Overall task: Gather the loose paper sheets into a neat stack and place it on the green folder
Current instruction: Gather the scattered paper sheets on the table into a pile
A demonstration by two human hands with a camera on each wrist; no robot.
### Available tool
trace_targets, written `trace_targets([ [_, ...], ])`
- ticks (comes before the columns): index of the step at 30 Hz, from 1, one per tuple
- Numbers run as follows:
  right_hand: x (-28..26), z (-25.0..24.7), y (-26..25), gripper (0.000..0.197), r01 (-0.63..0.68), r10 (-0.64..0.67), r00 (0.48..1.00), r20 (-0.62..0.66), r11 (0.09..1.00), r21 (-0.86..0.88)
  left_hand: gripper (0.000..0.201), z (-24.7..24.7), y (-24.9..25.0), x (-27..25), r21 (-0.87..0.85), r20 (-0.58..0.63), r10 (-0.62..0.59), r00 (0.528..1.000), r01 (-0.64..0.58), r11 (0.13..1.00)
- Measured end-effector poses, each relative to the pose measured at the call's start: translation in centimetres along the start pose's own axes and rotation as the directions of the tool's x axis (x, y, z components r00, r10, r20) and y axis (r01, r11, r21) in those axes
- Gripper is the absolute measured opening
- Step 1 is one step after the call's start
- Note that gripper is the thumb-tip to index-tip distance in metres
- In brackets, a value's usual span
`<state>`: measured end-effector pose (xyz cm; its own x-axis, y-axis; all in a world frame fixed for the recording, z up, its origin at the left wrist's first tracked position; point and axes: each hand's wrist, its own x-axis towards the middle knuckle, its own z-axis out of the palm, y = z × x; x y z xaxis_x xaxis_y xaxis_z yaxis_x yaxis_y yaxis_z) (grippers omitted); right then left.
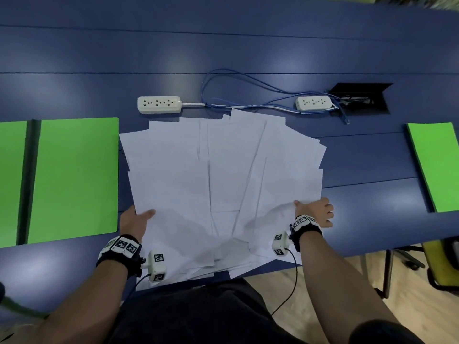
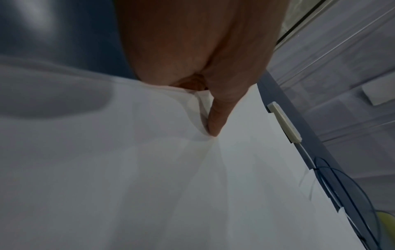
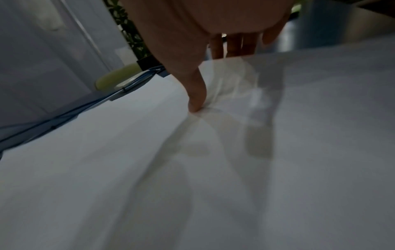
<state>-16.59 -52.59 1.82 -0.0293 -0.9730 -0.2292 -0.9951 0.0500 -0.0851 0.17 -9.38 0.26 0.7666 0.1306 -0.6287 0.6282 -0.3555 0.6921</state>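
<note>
The paper sheets [image 1: 223, 175] are lying in a wide, untidy fan on the blue counter [image 1: 223, 53], between two green folders. The left hand [image 1: 135, 220] is gripping the left edge of the fan, with the thumb [image 2: 215, 121] pressing on top and the fingers going under the sheets. The right hand [image 1: 314, 212] is gripping the right edge in the same way, thumb [image 3: 196, 99] on top and fingers [image 3: 234, 46] curling under. The open green folder [image 1: 74, 177] is lying just beside the papers on the left. Another green folder [image 1: 437, 165] is lying well apart on the right. Two power strips [image 1: 159, 104] are sitting behind the papers.
</note>
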Motion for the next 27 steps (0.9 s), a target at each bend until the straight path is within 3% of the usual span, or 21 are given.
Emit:
trace_targets([
  [5,-0.6,1.0,0.9,0.069,0.135,-0.134,0.989,-0.067,0.991,0.002,0.039,-0.2,-0.2,0.4,-0.037,0.038,0.001,0.999,0.001,0.999],
  [9,-1.5,2.0,0.4,0.05,0.206,-0.205,0.979,-0.016,0.976,0.069,0.039,-0.4,-0.3,0.5,-0.021,0.052,0.006,0.999,-0.005,1.0],
  [15,-1.1,1.7,-1.2,0.012,0.02,-0.034,0.996,0.088,0.988,0.154,0.04,-0.4,0.0,0.1,-0.031,0.071,0.035,0.997,-0.033,0.999],
  [19,-0.2,0.6,-1.6,0.017,0.006,-0.024,0.995,0.094,0.982,0.186,0.041,-0.5,0.1,0.0,-0.016,0.075,0.044,0.996,-0.043,0.999],
  [20,0.0,0.4,-1.6,0.025,0.01,-0.034,0.994,0.108,0.976,0.219,0.041,-0.5,0.2,0.0,-0.012,0.078,0.052,0.996,-0.051,0.999],
  [24,0.9,-0.1,-0.8,0.091,0.02,-0.064,0.987,0.146,0.959,0.283,0.041,-0.6,0.0,0.1,-0.004,0.084,0.049,0.995,-0.049,0.999],
  [27,1.2,-0.2,0.1,0.097,-0.017,-0.066,0.984,0.167,0.893,0.45,0.039,-0.6,0.1,0.0,-0.008,0.088,0.038,0.995,-0.037,0.999],
])
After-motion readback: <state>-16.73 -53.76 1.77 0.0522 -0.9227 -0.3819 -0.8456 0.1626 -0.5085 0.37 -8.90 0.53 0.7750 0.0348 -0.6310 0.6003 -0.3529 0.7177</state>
